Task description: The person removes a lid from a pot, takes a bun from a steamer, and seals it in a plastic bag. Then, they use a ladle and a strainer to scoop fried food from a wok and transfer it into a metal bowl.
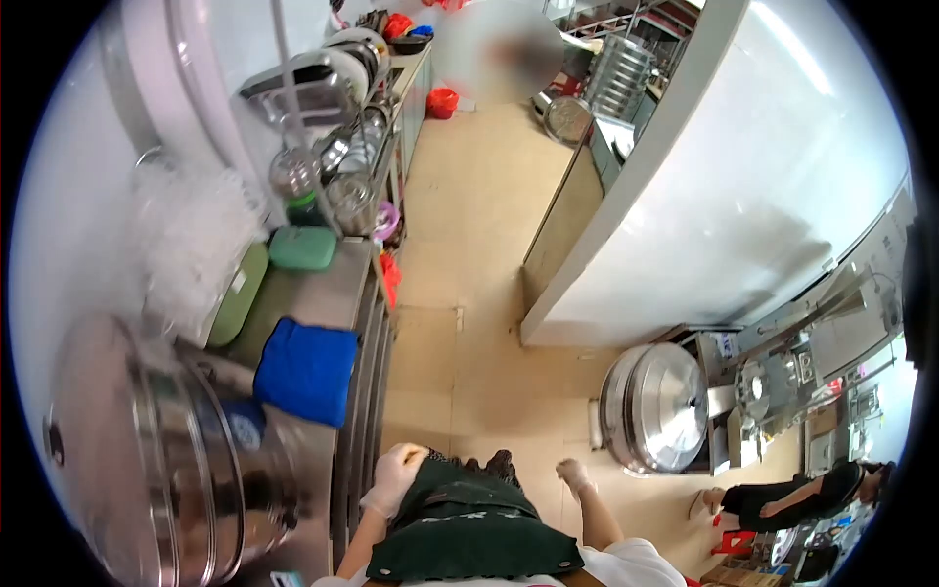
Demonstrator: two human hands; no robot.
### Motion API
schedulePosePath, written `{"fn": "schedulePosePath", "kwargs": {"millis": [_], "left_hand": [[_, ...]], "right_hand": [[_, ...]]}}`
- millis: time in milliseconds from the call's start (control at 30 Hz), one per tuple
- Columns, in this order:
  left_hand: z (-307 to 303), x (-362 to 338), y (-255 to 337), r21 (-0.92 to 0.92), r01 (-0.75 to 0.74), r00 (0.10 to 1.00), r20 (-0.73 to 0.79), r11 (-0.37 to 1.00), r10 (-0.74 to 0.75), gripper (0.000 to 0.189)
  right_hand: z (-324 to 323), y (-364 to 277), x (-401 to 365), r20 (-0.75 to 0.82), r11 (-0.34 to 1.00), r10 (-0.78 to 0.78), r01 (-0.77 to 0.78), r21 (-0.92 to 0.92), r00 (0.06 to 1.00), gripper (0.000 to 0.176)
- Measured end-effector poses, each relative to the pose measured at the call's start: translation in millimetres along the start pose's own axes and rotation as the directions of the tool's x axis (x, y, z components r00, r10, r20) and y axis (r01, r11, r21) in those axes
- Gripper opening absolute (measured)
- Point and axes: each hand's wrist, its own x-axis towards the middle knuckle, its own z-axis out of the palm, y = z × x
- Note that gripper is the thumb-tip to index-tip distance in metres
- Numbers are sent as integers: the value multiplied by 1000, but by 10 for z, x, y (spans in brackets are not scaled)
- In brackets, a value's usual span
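My left hand (pixel 395 475), in a thin translucent glove, is beside the dark green apron (pixel 474 523) at the lower middle. Its fingers are curled together, and no object shows in them. On the other side of the apron, my right hand (pixel 575 475) hangs over the tiled floor, also gloved, its fingers closed with nothing visible inside. A folded blue cloth (pixel 308 372) lies on the metal counter (pixel 303 292) to the left, above my left hand and apart from it.
Large steamer pots (pixel 176 470) fill the lower left. A green container (pixel 302 248) and dishes line the left counter. A white partition (pixel 675 215) stands at right, near another lidded steamer (pixel 665 406). One person (pixel 812 494) is at lower right; a blurred area sits at the top.
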Motion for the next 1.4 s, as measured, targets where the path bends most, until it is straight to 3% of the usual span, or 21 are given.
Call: {"fn": "schedulePosePath", "kwargs": {"millis": [33, 100, 200, 267, 300, 367, 433, 500, 567, 667, 800, 900, 1000, 1033, 1067, 1100, 1133, 1167, 1233, 1300, 1400], "left_hand": [[-25, 233, -9, 25, 28, 999, -21, 999, -28, 13], [-67, 679, -157, 40, 87, 992, -100, 995, -82, 14], [-175, 1414, -409, -18, 239, 958, -161, 971, -239, 13], [-219, 2032, -562, -50, 299, 937, -174, 953, -304, 14], [-245, 2456, -524, -52, 276, 943, -175, 960, -281, 14], [-305, 3238, -395, -52, 238, 954, -174, 970, -244, 13], [-291, 4142, -167, -41, 125, 981, -147, 991, -130, 16], [-99, 5073, -177, -49, -12, 993, -121, 999, 6, 14], [42, 5934, 297, -77, -39, 999, -26, 996, 37, 13], [410, 7034, 919, -16, -258, 963, 79, 966, 259, 10], [1020, 8185, 1417, -92, -426, 864, 254, 900, 435, 10], [1397, 8903, 1525, -98, -343, 879, 316, 934, 356, 11], [1576, 9613, 1406, -46, -301, 900, 317, 953, 299, 12], [1611, 9857, 1355, -16, -287, 907, 318, 958, 277, 12], [1603, 10080, 1356, 44, -295, 917, 293, 955, 270, 12], [1581, 10282, 1365, 102, -300, 927, 266, 949, 264, 12], [1575, 10477, 1342, 120, -234, 950, 241, 965, 201, 13], [1593, 10700, 1285, 136, -176, 967, 208, 975, 145, 14], [1673, 11163, 1070, 165, -77, 986, 160, 983, 50, 15], [1804, 11694, 962, 178, 67, 984, 151, 982, -95, 15], [2197, 12647, 744, 146, 172, 964, 177, 974, -196, 17]], "right_hand": [[-289, -455, 263, -73, 997, -44, 49, 64, 996, 33], [-735, -1223, 789, -218, 981, -192, 186, -46, 957, 38], [-1184, -2214, 1310, -223, 981, -158, 179, 79, 962, 40], [-1200, -2440, 1674, -318, 966, -245, 260, 6, 916, 36], [-1215, -2569, 1821, -338, 962, -266, 270, -34, 903, 36], [-1158, -2620, 2043, -259, 979, -165, 126, -161, 952, 35], [-1015, -2361, 2421, 18, 980, 22, -18, -198, 1000, 30], [-845, -2029, 2726, 311, 856, -4, 164, -491, 950, 26], [-833, -1845, 2817, 304, 952, 64, 34, -305, 951, 24], [-965, -1810, 3117, 246, 982, 172, -145, -124, 954, 23], [-1564, -2430, 3732, 82, 952, 304, -306, 6, 949, 29], [-2355, -3449, 4708, 48, 954, 278, -282, 100, 959, 42], [-3550, -5152, 5507, 4, 966, 128, -125, 225, 992, 57], [-3807, -5540, 5955, -22, 989, 8, -5, 146, 1000, 57], [-4094, -6045, 6088, -193, 977, -17, 57, 207, 981, 55], [-4142, -6172, 6838, -141, 955, -191, 217, 201, 971, 54], [-4713, -6828, 6809, -67, 975, -176, 183, 126, 982, 53], [-4874, -7135, 7237, -149, 952, -260, 279, 125, 954, 50], [-5441, -7839, 7786, -141, 922, -367, 380, 80, 919, 49], [-6050, -8407, 8054, -203, 876, -408, 444, 187, 890, 50], [-6704, -8782, 8504, -258, 848, -326, 402, 345, 910, 46]]}}
